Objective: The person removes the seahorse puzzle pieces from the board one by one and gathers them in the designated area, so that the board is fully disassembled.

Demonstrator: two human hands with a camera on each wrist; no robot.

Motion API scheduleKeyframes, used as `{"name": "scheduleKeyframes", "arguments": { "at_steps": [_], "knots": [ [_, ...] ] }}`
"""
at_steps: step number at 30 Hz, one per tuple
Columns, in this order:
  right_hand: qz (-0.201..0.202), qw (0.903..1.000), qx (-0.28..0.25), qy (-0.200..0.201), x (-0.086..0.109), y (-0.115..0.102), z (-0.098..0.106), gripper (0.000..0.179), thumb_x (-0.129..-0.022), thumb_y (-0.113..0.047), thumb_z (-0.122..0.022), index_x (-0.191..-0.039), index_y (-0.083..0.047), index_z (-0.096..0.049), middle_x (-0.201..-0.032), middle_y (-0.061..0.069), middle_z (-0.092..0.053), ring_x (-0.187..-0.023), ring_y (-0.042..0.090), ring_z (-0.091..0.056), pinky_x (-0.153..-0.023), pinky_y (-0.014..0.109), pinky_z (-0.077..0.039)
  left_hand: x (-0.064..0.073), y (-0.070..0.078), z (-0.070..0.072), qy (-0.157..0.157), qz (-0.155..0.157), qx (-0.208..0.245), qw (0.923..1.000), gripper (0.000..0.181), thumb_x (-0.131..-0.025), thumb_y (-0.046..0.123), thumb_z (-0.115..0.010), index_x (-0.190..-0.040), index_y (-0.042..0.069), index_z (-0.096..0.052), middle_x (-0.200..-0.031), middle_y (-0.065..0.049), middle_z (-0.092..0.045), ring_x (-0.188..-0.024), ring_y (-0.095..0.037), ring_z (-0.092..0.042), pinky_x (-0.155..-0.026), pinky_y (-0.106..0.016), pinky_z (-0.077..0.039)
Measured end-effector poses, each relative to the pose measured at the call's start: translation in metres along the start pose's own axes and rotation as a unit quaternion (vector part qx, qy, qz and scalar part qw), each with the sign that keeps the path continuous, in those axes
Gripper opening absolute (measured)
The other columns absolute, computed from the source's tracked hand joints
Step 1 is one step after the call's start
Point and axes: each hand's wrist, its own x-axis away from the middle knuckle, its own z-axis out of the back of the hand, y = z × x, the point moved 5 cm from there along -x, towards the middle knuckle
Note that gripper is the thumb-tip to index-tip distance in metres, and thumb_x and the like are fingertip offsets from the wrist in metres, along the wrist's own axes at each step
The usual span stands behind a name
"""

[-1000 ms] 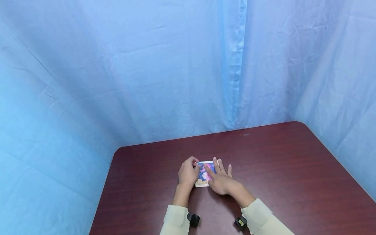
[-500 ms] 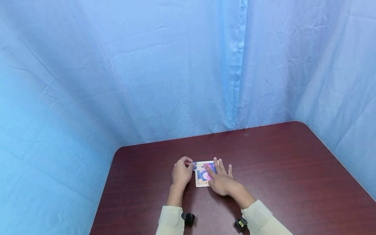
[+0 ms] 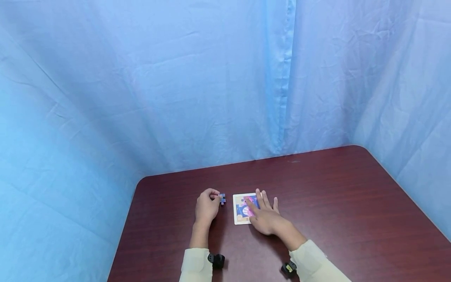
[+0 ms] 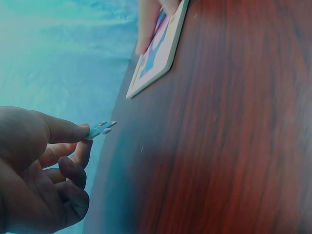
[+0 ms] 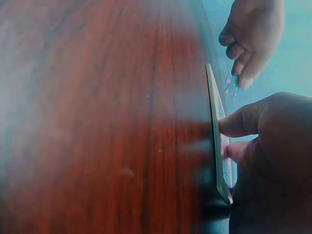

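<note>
My left hand [image 3: 206,206] pinches a small blue jigsaw piece [image 3: 222,199] between thumb and finger, left of the puzzle. In the left wrist view the piece [image 4: 101,129] is seen nearly edge-on at the fingertips. A small square jigsaw puzzle [image 3: 239,220] in a pale frame lies on the table, with a blue and pink picture. At its upper left, a tan patch of the base shows. My right hand [image 3: 266,217] rests on the puzzle's right side with fingers spread, covering part of the picture. The right wrist view shows its thumb [image 5: 239,122] on the puzzle's face.
The puzzle lies on a dark red wooden table [image 3: 317,188]. Pale blue curtains [image 3: 211,86] hang along the table's back and both sides. A black wrist camera [image 3: 217,261] sits at the left cuff, another black camera [image 3: 289,269] at the right.
My left hand has lifted the jigsaw piece out of the puzzle's upper left and carried it leftward, apart from the frame. My right hand has stayed in place on the puzzle.
</note>
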Motion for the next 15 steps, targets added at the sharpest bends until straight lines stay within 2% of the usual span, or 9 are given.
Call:
{"name": "scheduleKeyframes", "arguments": {
  "at_steps": [6,10,15],
  "knots": [
    [0.006,0.9999,-0.008,0.001,0.002,-0.002,0.004,0.066,-0.107,-0.034,-0.044,-0.169,-0.029,-0.023,-0.178,0.018,0.011,-0.165,0.041,0.013,-0.123,0.075,0.013,-0.005,-0.011,0.014,0.001,0.032,-0.005,0.9995,0.009,-0.1,0.023,-0.072,-0.103,0.015,-0.075,-0.091,-0.001,-0.071,-0.075,-0.017,-0.062,-0.068,-0.032,-0.044],
    [0.011,0.9998,-0.012,0.005,0.004,-0.004,0.008,0.066,-0.107,-0.032,-0.045,-0.169,-0.031,-0.023,-0.178,0.019,0.01,-0.165,0.042,0.012,-0.123,0.075,0.013,-0.01,-0.019,0.023,0.011,0.035,-0.01,0.9993,0.01,-0.098,0.023,-0.072,-0.102,0.015,-0.076,-0.09,0.0,-0.073,-0.077,-0.016,-0.063,-0.07,-0.032,-0.045],
    [0.004,1.0,-0.001,-0.002,0.001,-0.002,0.002,0.066,-0.107,-0.036,-0.044,-0.169,-0.03,-0.023,-0.178,0.017,0.011,-0.166,0.04,0.013,-0.124,0.074,0.012,-0.01,-0.032,0.034,0.013,0.053,-0.017,0.9984,0.012,-0.099,0.024,-0.071,-0.104,0.014,-0.075,-0.091,-0.002,-0.072,-0.076,-0.017,-0.063,-0.067,-0.032,-0.044]
  ]
}}
